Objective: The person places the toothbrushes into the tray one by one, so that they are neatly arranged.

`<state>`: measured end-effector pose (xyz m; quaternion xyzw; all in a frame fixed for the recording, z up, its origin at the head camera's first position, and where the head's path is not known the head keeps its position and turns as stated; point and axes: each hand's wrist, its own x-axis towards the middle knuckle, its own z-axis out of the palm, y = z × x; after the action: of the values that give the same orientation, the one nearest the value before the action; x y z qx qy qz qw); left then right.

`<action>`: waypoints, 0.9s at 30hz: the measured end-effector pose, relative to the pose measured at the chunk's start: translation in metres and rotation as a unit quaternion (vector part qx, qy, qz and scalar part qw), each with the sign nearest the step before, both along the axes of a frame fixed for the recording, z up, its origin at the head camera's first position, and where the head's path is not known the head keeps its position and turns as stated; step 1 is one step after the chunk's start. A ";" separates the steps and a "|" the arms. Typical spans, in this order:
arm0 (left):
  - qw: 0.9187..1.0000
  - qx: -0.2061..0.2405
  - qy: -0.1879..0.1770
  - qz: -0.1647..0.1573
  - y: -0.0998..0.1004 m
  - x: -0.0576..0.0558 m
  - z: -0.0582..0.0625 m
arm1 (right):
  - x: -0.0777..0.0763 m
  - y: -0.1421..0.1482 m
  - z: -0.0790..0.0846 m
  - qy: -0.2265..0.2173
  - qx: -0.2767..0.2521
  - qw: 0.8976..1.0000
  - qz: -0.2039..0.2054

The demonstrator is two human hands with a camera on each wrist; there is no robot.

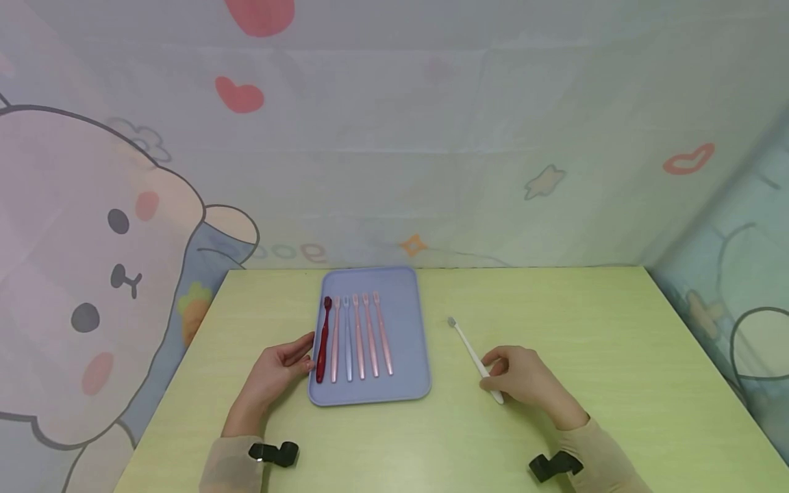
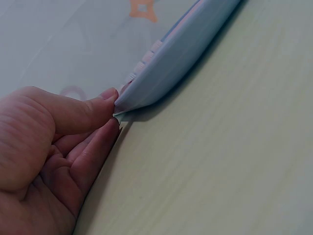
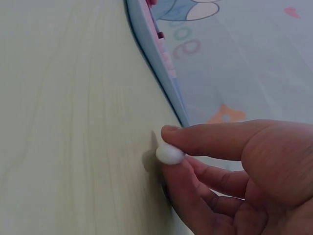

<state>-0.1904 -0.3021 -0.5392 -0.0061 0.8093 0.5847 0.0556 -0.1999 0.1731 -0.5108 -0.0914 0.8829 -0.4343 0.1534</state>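
Observation:
A white toothbrush (image 1: 470,350) with a grey head is pinched near its handle end between the thumb and fingers of my right hand (image 1: 516,375), to the right of the tray. Only the round end of its handle shows in the right wrist view. My left hand (image 1: 277,366) grips the left rim of a blue-lilac tray (image 1: 407,329), thumb on top and fingers below in the left wrist view. On the tray, side by side, lie a dark red toothbrush (image 1: 323,342), a light blue toothbrush (image 1: 348,342) and several pink toothbrushes (image 1: 370,335), heads toward the back.
The pale yellow-green wooden table (image 1: 592,329) runs back to a wall cloth (image 1: 394,137) printed with hearts and a bear. Black wrist cameras are strapped over both beige sleeves (image 1: 231,462). Bare tray surface shows right of the pink toothbrushes.

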 end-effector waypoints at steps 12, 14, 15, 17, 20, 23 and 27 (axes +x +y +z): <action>1.000 0.000 -0.001 0.002 0.000 -0.001 -0.001 | -0.005 0.001 -0.004 -0.034 -0.040 0.999 -0.014; 1.000 0.000 0.000 0.002 0.000 -0.001 0.000 | -0.005 0.000 -0.003 -0.041 -0.040 0.998 -0.017; 1.000 -0.001 0.000 0.002 -0.001 -0.001 0.000 | -0.005 0.000 -0.003 -0.045 -0.041 0.998 -0.019; 1.000 0.002 0.000 0.004 -0.001 -0.001 0.000 | -0.005 0.000 -0.002 -0.049 -0.044 0.998 -0.018; 1.000 0.002 0.002 0.000 -0.001 -0.002 -0.001 | -0.005 0.000 -0.001 -0.056 -0.057 0.997 -0.007; 1.000 0.003 0.001 -0.001 -0.001 -0.002 -0.002 | -0.005 0.002 -0.001 -0.066 -0.079 0.995 0.010; 1.000 0.008 0.002 -0.005 -0.001 -0.002 -0.002 | -0.005 0.003 -0.001 -0.090 -0.109 0.990 0.023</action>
<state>-0.1924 -0.3035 -0.5415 -0.0012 0.8049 0.5907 0.0571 -0.2051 0.1760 -0.5122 -0.0881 0.8105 -0.5307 0.2317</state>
